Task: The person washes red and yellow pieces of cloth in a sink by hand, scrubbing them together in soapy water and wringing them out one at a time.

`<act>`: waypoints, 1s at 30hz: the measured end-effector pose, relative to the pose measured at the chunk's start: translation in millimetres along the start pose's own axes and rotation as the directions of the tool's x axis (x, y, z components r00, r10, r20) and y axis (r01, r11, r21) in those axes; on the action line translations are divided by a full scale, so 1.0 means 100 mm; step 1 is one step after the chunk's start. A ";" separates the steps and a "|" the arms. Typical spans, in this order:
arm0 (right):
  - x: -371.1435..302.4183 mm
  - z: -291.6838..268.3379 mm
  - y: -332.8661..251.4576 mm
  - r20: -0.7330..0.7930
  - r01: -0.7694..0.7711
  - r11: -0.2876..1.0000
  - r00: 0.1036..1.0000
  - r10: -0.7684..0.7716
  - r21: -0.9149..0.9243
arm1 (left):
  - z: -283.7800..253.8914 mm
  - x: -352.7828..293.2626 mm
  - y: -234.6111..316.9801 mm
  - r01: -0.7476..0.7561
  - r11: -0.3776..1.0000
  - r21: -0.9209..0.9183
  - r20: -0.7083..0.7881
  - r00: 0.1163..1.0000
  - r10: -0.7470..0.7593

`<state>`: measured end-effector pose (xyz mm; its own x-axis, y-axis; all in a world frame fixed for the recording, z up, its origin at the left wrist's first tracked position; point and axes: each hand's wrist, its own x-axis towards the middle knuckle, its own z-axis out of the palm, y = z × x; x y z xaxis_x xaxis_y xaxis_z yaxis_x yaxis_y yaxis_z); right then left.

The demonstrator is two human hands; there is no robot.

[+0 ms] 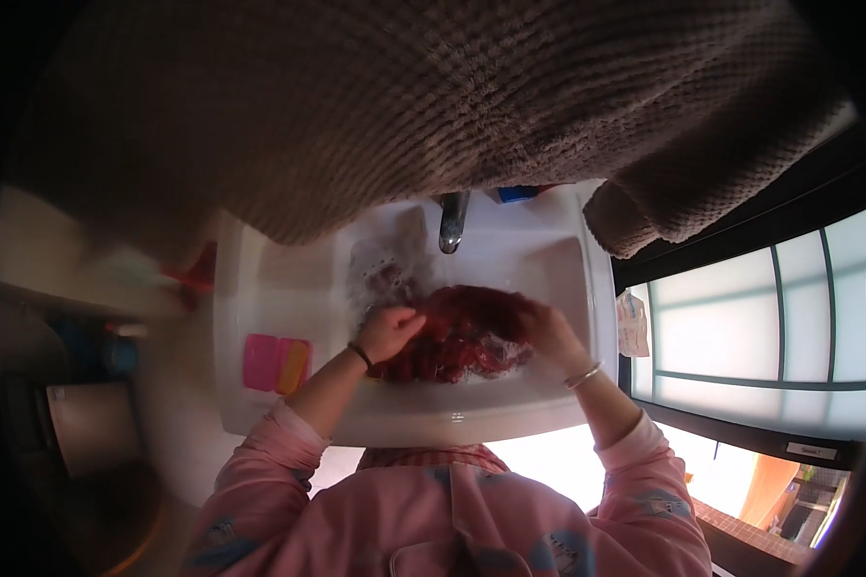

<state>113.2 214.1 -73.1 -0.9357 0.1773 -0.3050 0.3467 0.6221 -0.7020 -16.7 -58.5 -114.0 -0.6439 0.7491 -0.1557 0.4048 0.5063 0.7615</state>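
A dark red, wet cloth (467,332) lies bunched in the basin of a white sink (289,260), spread between my two hands. At its left edge, my left hand (390,332) is closed with the fingers curled on the fabric. My right hand (552,338) grips the cloth's right end, its fingers partly hidden and slightly blurred. Glossy wet folds show on the near side of the cloth. Greyish, sudsy water (390,269) lies in the basin beyond my left hand. A metal faucet (452,229) reaches over the basin's far side.
A pink soap box (263,362) with a yellow bar (293,367) sits on the sink's left ledge. A brown textured towel (433,106) hangs across the far side, close overhead. Something blue (518,193) stands behind the faucet. Frosted window panes (731,322) are at the right.
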 end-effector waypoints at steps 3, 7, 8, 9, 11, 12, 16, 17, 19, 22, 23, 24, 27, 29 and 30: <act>-0.12 -0.58 -0.75 -0.239 0.207 0.888 0.964 -0.114 0.411 | -0.48 0.01 0.71 -0.015 0.733 -0.681 -0.043 0.999 -0.019; -0.44 -1.05 -1.58 -0.352 0.468 0.736 0.878 -0.325 0.490 | -0.93 0.01 1.61 -0.147 0.533 -0.833 -0.101 0.988 0.116; -0.50 -1.05 -1.67 -0.348 0.466 0.736 0.879 -0.325 0.491 | -1.05 0.01 1.78 -0.294 0.564 -0.772 -0.182 0.952 0.247; -0.54 -1.01 -1.76 -0.425 0.619 0.729 0.767 -0.481 0.293 | -1.10 0.01 1.88 -0.438 0.577 -0.689 -0.253 0.892 0.375; -0.59 -0.94 -1.82 -0.351 0.603 0.795 0.732 -0.584 -0.064 | -0.97 0.01 1.99 -0.496 0.573 -0.652 -0.242 0.853 0.463; -0.58 -0.88 -1.83 -0.309 0.591 0.773 0.709 -0.634 -0.231 | -0.91 -0.02 2.01 -0.545 0.574 -0.611 -0.217 0.812 0.541; -0.15 -0.38 -0.90 -0.290 0.270 0.924 0.892 -0.346 -0.272 | -0.35 0.11 1.38 -0.494 0.851 -0.179 -0.254 0.859 0.445; -0.07 -0.21 -0.51 -0.293 0.171 0.945 0.922 -0.253 -0.277 | -0.05 0.20 1.01 -0.446 0.887 -0.121 -0.319 0.863 0.391; -0.02 0.16 0.17 -0.202 -0.009 0.955 0.978 -0.054 -0.298 | 0.37 0.37 0.10 -0.083 0.996 -0.025 -0.348 0.935 0.069; -0.19 0.78 0.72 0.069 -0.172 0.875 0.971 0.227 -0.452 | 0.54 0.65 -0.89 0.156 0.975 0.161 -0.335 0.938 -0.095; -0.19 0.90 0.68 0.081 -0.168 0.874 0.970 0.229 -0.455 | 0.53 0.68 -1.17 0.207 0.940 0.272 -0.383 0.919 -0.092; -0.22 0.97 0.60 0.046 -0.208 0.875 0.967 0.252 -0.438 | 0.55 0.73 -1.34 0.254 0.894 0.370 -0.425 0.902 -0.080; -0.26 0.98 0.56 0.029 -0.228 0.891 0.965 0.259 -0.392 | 0.57 0.81 -1.51 0.509 0.858 0.071 -0.281 0.836 -0.472; -0.32 0.92 0.65 0.014 -0.236 0.902 0.966 0.258 -0.362 | 0.49 0.91 -1.29 0.529 0.848 0.017 -0.190 0.835 -0.517; -0.33 0.91 0.68 0.006 -0.230 0.921 0.970 0.244 -0.314 | 0.40 0.93 -1.21 0.563 0.826 -0.025 -0.130 0.817 -0.561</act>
<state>173.5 180.9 -169.1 -0.8223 0.3191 -0.4712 0.5141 0.7715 -0.3747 -99.9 -32.6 -246.1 -0.8381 0.2725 -0.4725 -0.0445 0.8293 0.5571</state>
